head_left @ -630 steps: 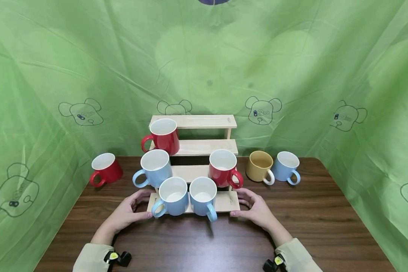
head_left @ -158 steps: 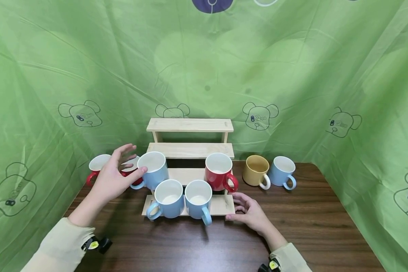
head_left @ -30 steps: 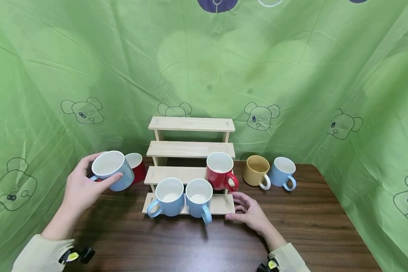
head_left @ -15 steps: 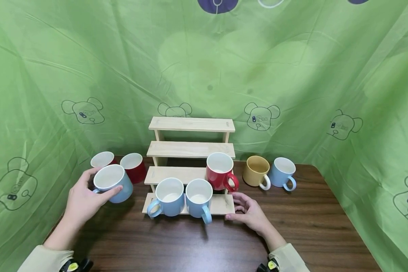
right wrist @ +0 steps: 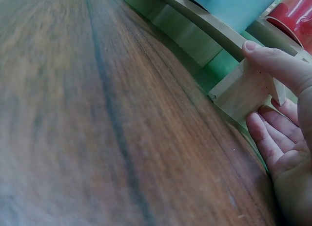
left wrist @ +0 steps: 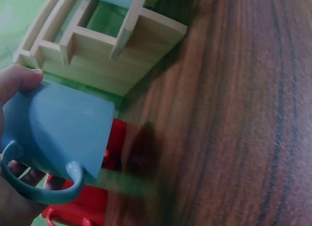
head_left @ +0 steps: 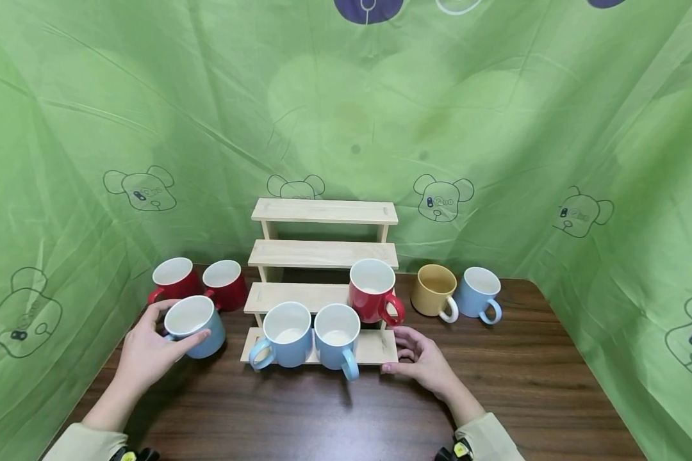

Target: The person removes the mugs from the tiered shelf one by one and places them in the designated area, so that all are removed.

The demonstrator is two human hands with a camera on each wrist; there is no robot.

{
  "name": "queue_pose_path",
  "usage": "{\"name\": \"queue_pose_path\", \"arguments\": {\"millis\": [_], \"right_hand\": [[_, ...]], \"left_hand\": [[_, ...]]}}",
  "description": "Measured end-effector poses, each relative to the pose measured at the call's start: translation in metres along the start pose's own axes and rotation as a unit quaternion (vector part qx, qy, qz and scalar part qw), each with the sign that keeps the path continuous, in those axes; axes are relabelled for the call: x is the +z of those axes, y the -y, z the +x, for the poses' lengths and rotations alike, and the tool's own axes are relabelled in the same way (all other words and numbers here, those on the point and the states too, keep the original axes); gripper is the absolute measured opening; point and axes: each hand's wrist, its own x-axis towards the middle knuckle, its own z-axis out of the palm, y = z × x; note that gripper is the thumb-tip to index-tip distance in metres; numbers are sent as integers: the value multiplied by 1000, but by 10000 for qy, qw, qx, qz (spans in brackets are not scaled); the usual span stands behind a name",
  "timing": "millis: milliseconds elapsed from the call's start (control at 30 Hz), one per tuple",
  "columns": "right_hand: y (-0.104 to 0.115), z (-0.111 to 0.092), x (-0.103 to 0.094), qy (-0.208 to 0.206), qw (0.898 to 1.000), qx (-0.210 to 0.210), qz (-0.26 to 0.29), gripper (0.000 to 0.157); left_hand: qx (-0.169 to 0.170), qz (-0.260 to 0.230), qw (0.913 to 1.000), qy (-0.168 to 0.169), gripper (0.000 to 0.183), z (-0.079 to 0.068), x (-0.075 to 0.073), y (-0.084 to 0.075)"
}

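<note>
Well, my left hand (head_left: 150, 349) grips a blue mug (head_left: 209, 339), its handle (left wrist: 54, 196) mostly hidden from above, while my right hand (head_left: 423, 363) pinches the wooden rack (head_left: 323, 254).

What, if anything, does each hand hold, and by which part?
Left hand: a blue mug, by its body. Right hand: the wooden rack, by the right end of its lowest shelf.

Note glare on the tabletop (head_left: 346, 416) between your left hand (head_left: 148, 347) and right hand (head_left: 423, 362); your wrist views are dimmer and softer.
</note>
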Motion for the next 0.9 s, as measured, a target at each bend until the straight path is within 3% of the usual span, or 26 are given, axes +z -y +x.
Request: {"name": "queue_pose_path", "arguments": {"millis": [300,900], "right_hand": [[2,0,1,-106,9999,89,-13,77],[0,0,0,3,10000,25,-12,77]], "left_hand": [[64,198,9998,-46,90,-1,7,10],[-183,234,9996,22,95,0,12,27]]}}
